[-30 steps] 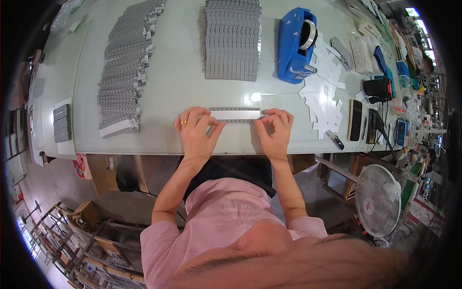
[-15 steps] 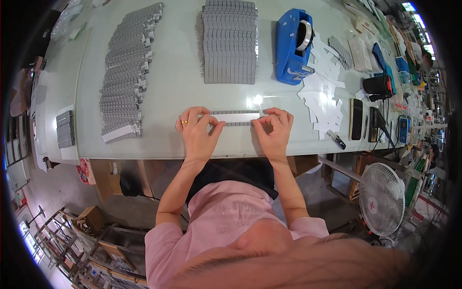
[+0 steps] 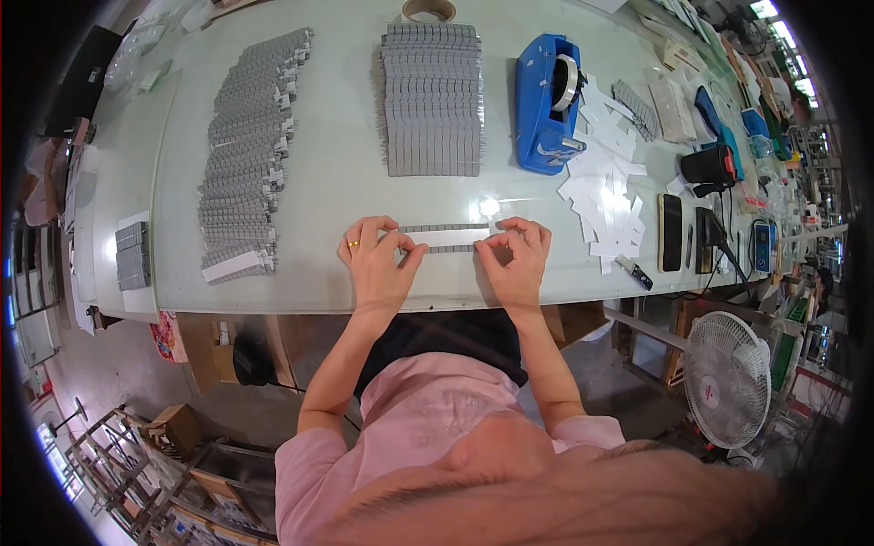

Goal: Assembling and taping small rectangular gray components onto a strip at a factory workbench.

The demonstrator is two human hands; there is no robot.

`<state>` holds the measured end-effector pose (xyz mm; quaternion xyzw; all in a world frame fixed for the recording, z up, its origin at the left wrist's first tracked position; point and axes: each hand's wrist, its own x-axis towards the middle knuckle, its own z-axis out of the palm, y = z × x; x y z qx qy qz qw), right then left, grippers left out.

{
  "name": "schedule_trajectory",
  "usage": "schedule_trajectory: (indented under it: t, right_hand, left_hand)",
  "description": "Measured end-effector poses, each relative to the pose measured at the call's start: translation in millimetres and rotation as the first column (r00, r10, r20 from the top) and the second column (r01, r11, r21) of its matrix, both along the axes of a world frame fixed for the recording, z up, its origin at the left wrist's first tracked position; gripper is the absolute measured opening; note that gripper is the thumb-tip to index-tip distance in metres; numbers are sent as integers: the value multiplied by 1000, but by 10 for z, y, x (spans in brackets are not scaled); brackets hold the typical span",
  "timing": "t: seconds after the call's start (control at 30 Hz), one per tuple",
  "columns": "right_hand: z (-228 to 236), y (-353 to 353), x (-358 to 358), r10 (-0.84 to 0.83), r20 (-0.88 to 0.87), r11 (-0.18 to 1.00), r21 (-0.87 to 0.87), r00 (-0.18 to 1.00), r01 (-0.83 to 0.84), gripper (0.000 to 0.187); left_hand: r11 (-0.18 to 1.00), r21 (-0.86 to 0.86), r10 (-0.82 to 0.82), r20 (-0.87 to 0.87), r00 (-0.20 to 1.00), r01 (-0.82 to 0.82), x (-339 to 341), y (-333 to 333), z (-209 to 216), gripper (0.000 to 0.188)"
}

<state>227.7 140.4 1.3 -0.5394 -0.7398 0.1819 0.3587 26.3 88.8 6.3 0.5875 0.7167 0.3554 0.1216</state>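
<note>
A grey segmented strip [image 3: 443, 248] lies crosswise on the table in front of me, with a white strip [image 3: 446, 237] along its top. My left hand [image 3: 380, 262] pinches the left end between thumb and fingers; a ring is on one finger. At the right end my right hand [image 3: 515, 264] pinches the strip with thumb and forefinger. Beyond it lies a neat stack of grey segmented strips [image 3: 434, 109]. Further left runs a long overlapping row of similar strips [image 3: 238, 173], a white strip [image 3: 231, 267] on its nearest one.
Right of the stack stands a blue tape dispenser [image 3: 546, 109], beside scattered white strips [image 3: 603, 191]. A phone [image 3: 670, 234] and a small cutter [image 3: 635, 271] lie near the right edge. Grey pieces [image 3: 133, 257] sit at far left. A fan [image 3: 726, 380] stands below right.
The view has shifted, so the table sits lower in it and a tape roll shows at the top. Both hands stay at the ends of the grey strip.
</note>
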Motion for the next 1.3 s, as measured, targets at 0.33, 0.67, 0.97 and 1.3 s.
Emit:
schedule_trajectory:
  t: [0.33,0.67,0.97,1.3]
  right_hand:
    - [4,29,6,-17,-54,999,-37,998,15,23]
    - [58,-70,-20,-8,31,993,118,999,4,22]
    - [89,-379,-463,204,234,962,129,951,-239,33]
    - [113,-269,-12,68,290,981,155,955,-117,30]
  left_hand:
    - [997,-54,49,53,997,-47,-78,7,-34,37]
    - [997,-55,52,57,997,-49,-58,-23,-67,35]
    - [997,-48,56,56,997,-53,-50,-22,-71,35]
    - [996,-76,50,79,996,-44,-80,0,-65,36]
